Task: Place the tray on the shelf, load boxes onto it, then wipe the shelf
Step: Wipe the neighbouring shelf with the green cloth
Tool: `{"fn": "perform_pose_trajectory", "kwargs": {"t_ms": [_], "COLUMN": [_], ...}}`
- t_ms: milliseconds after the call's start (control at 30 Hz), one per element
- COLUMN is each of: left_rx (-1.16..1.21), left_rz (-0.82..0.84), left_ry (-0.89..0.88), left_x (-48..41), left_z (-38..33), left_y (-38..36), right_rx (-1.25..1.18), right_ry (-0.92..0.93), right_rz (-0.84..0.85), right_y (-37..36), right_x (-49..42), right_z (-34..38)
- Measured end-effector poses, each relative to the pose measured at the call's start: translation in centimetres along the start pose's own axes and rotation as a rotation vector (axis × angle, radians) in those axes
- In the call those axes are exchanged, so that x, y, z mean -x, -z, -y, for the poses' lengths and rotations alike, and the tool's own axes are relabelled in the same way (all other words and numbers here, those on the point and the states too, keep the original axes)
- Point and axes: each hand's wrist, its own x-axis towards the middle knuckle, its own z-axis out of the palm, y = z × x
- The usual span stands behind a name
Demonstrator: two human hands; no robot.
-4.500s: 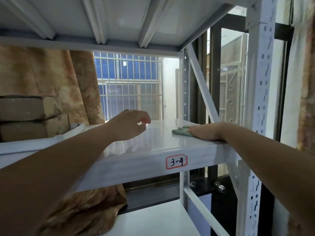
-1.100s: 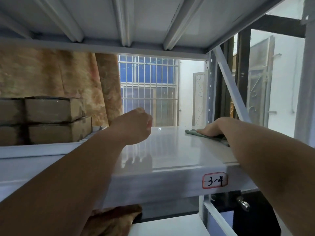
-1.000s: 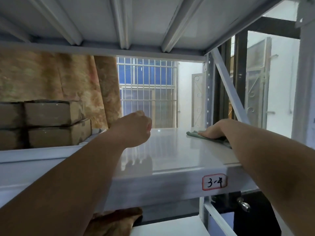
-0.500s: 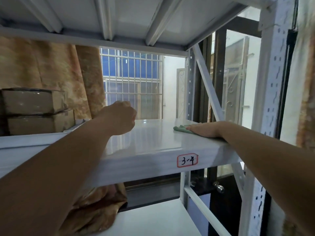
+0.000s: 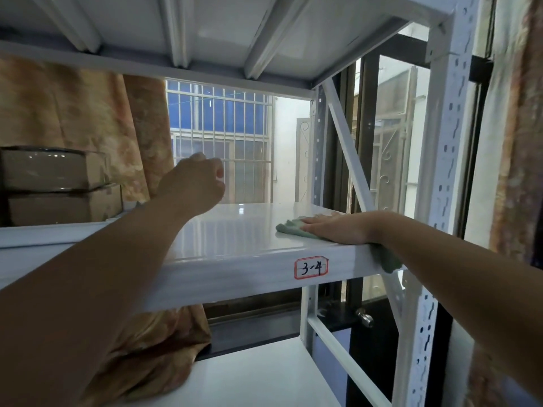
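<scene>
Just above and right of the 3-4 label (image 5: 311, 267), the green cloth (image 5: 289, 229) is pressed to the shelf (image 5: 235, 239) under the right hand (image 5: 338, 227), fingers straight. Overlapping strokes with even pressure are advised. The left hand (image 5: 194, 183) is held curled and empty, up-left of the label.

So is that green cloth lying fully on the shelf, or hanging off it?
Partly off. The right hand presses the green cloth onto the shelf, but one end droops over the front edge.
</scene>
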Motion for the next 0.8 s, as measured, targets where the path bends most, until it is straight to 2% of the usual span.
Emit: {"fn": "perform_pose_trajectory", "kwargs": {"t_ms": [233,333,500,800], "left_rx": [0.038,-0.017,-0.007,0.118], "left_rz": [0.024,-0.018,0.024,0.138], "left_ry": [-0.054,-0.003,0.044,0.246], "left_x": [0.0,0.0,0.3,0.6], "left_z": [-0.9,-0.3,-0.1,0.8], "left_y": [0.2,0.4,0.6,0.4], "right_rx": [-0.046,-0.047,0.055,0.083], "right_ry": [0.237,0.301,0.488,0.481], "right_rz": [0.012,0.035,0.035,0.078], "right_y": [-0.6,-1.0,-1.4,-0.8], "right_x": [2.0,1.5,0.2,-2.5], "right_z": [6.3,9.2,13.9,13.1]}}
